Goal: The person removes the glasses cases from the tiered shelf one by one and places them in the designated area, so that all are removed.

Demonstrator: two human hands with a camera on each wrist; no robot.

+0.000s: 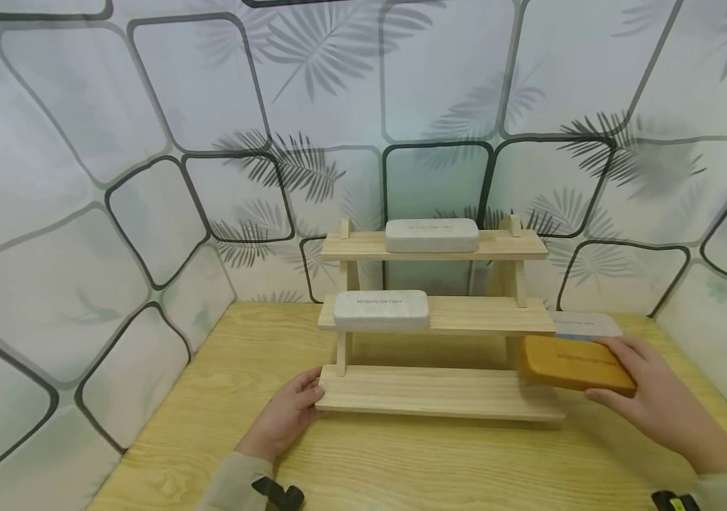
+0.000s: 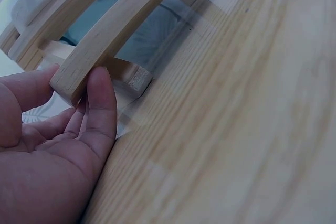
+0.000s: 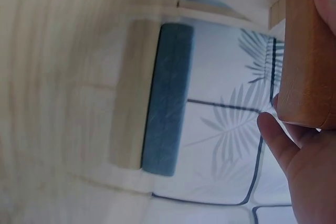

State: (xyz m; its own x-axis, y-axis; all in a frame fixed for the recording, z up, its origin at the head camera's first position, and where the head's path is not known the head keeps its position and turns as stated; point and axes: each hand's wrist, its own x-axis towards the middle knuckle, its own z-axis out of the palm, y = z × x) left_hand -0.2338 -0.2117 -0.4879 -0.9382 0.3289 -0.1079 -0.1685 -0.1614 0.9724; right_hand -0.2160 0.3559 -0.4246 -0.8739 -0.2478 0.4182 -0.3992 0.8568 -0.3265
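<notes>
A three-tier wooden display shelf [image 1: 427, 387] stands on the table. My left hand [image 1: 289, 411] pinches the left end of its lowest board, thumb on one face and fingers on the other, as the left wrist view [image 2: 68, 124] also shows. At the shelf's right end, my right hand [image 1: 657, 397] holds an orange glasses case [image 1: 576, 363] by its outer end, raised beside the lowest board. One white glasses case [image 1: 381, 310] lies left of centre on the middle tier; another [image 1: 432, 235] sits on the top tier.
Behind the orange case, a blue glasses case [image 3: 169, 98] lies on the wood-grain table [image 1: 210, 454], its pale top [image 1: 586, 325] partly covered in the head view. A leaf-patterned cloth wall [image 1: 337, 85] encloses the table at the back and sides.
</notes>
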